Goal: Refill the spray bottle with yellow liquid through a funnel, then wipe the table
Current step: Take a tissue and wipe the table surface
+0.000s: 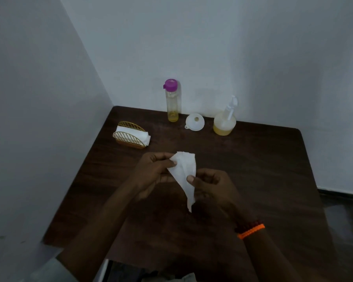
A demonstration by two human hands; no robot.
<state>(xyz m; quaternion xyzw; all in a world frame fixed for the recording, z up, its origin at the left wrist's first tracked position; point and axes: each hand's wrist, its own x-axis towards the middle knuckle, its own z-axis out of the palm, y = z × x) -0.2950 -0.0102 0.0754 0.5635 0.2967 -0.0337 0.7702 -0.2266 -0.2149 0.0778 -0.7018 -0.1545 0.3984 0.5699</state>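
Both my hands hold a white tissue (182, 169) above the middle of the dark wooden table (263, 169). My left hand (153, 169) pinches its upper left edge and my right hand (210, 186) pinches its right side; a corner hangs down between them. At the back stands a round spray bottle (224, 124) with yellow liquid in its lower part and its white spray head on. A white funnel (195, 122) lies on the table left of it. Further left stands a tall clear bottle (172, 100) with a purple cap and a little yellow liquid.
A gold wire napkin holder (130, 137) with white tissues sits at the back left of the table. White walls close in on the left and behind. The table's right edge drops to a dark floor (346, 220).
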